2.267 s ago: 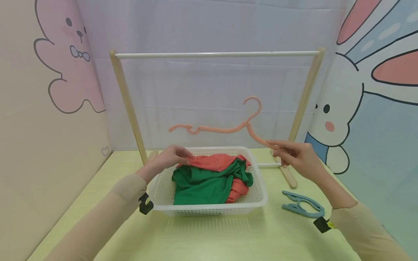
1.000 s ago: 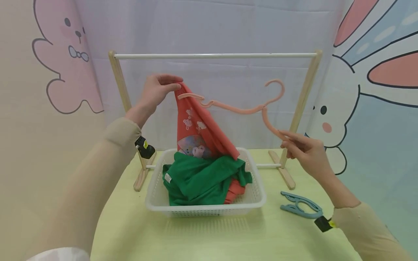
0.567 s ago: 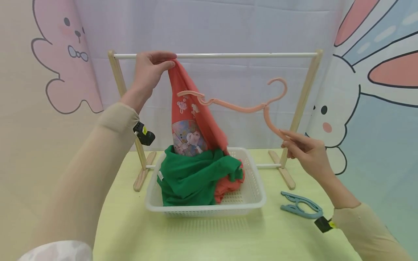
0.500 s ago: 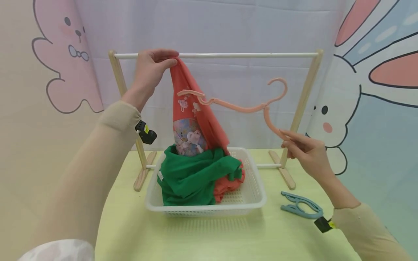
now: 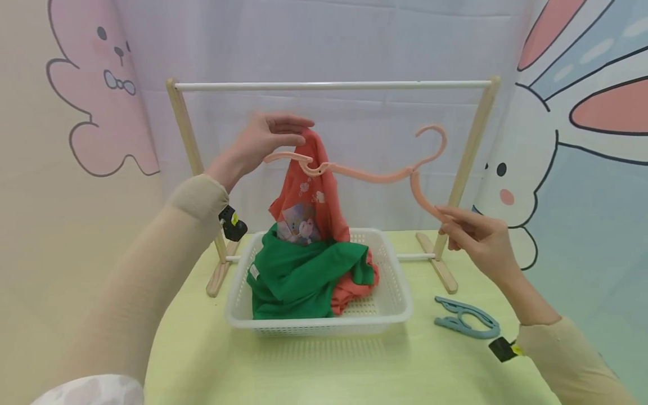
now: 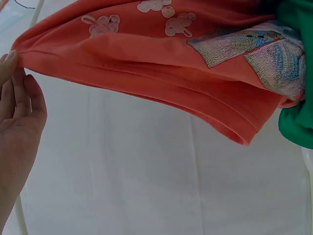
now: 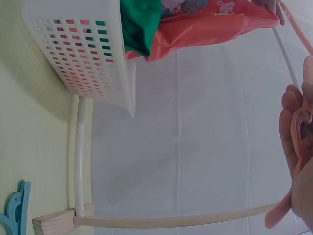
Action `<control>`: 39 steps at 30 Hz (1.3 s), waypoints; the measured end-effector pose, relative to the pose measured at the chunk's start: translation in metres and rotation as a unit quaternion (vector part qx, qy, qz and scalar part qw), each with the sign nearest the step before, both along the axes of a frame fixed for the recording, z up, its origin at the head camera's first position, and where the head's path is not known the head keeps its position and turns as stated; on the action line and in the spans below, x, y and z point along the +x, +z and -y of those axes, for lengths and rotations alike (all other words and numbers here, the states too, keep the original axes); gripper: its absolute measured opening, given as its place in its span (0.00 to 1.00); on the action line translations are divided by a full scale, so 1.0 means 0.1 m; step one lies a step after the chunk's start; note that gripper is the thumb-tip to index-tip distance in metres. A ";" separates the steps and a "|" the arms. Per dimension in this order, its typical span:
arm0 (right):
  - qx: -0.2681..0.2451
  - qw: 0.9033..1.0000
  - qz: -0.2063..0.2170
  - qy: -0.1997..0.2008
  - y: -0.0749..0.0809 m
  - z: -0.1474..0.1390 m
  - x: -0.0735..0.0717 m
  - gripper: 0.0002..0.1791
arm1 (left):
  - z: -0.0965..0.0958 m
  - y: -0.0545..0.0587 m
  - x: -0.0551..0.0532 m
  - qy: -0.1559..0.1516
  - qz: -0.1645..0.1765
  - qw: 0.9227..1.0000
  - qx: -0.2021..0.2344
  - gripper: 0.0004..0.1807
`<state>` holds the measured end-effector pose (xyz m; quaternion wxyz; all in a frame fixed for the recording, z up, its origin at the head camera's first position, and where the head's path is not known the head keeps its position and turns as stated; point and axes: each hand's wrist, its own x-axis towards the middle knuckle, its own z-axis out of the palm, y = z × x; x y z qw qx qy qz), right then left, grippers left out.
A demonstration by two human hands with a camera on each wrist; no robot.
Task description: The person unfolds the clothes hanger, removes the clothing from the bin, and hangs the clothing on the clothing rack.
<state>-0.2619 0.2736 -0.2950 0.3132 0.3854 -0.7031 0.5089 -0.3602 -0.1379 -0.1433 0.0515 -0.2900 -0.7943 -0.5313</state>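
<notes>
My left hand (image 5: 265, 139) pinches the top of a red shirt (image 5: 330, 211) and holds it up over the basket. Rabbit patches (image 6: 105, 24) and a printed patch show on its front, while its lower part goes behind a green garment (image 5: 304, 275). To the right, my right hand (image 5: 478, 239) holds a peach folding hanger (image 5: 374, 177) by one arm, hook upward. The hanger's far arm crosses in front of the shirt near my left fingers. In the right wrist view, the hanger's held end (image 7: 297, 132) lies across the palm.
A white plastic basket (image 5: 319, 324) holds the clothes, with more red cloth (image 5: 351, 292) at its right. Behind stands a wooden rack with a white rail (image 5: 329, 86). A folded blue hanger (image 5: 468, 318) lies on the table (image 5: 324, 371) at right.
My left hand first lifted the red shirt out of the basket to rail height, then came down and right with it toward the hanger. My right hand raised the hanger earlier and now barely moves.
</notes>
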 end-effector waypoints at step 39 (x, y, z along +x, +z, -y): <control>-0.008 0.999 0.015 0.030 -0.02 0.04 -0.01 0.19 | 0.64 -1.58 -0.12 0.016 0.076 0.973 -0.216 0.24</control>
